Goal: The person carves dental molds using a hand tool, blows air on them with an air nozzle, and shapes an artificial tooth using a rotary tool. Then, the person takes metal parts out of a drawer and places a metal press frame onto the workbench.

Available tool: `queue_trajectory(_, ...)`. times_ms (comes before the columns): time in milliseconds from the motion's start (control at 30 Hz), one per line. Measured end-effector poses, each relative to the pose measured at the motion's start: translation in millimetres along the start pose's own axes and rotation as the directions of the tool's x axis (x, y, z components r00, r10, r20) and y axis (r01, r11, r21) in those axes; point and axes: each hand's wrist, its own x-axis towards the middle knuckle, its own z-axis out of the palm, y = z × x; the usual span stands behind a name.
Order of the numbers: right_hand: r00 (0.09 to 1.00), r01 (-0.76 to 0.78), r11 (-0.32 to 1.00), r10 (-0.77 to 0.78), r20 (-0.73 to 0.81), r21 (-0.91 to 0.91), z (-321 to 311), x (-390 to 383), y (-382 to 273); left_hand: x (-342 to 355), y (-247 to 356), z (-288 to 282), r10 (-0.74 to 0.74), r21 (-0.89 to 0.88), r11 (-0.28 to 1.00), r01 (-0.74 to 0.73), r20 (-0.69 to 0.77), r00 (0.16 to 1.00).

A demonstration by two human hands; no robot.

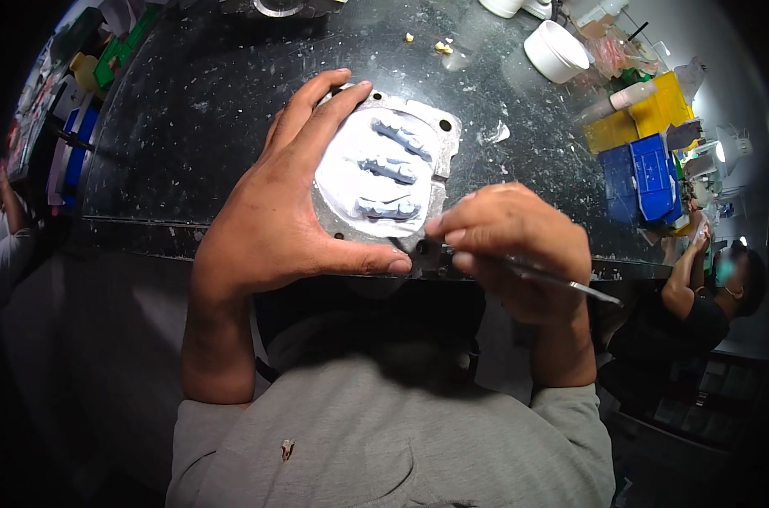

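Observation:
A square metal flask [442, 152] with holes near its corners lies at the front of the dark bench, filled with white plaster [342, 190] holding three bluish-grey, ridged tooth-like pieces [391, 173]. My left hand [274, 212] grips the flask from the left, fingers over its far left corner and thumb along its near edge. My right hand [520, 237] is closed on a slender metal tool [596, 295] at the flask's near right corner. The tool's working tip is hidden by my fingers.
On the dark bench [173, 127] are small pale scraps [443, 47] and a white pot [556, 51]. Yellow [655, 93] and blue bins [642, 178] stand right, green bins [118, 51] far left. A masked person [680, 296] is at far right; another person's arm [12, 203] shows far left.

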Motion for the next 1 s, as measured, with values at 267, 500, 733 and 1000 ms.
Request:
queue_trajectory(267,0.998,0.054,0.995,-0.052,0.029,-0.079,1,-7,6,1,0,-1,0.006,-0.007,1.000,-0.005,0.003,1.000)
queue_trajectory(500,1.000,0.019,1.000,-0.019,0.004,0.025,-3,-14,21,1,-2,1,0.024,-0.004,1.000,-0.024,-0.002,1.000)
queue_trajectory(733,0.999,-0.001,0.999,0.000,0.041,0.033,-5,-13,17,0,-2,0,0.014,-0.008,1.000,-0.014,0.004,1.000)
queue_trajectory(1000,0.994,-0.105,0.969,0.107,0.006,0.224,-6,-14,27,1,-3,1,0.016,0.002,1.000,-0.016,0.009,1.000)
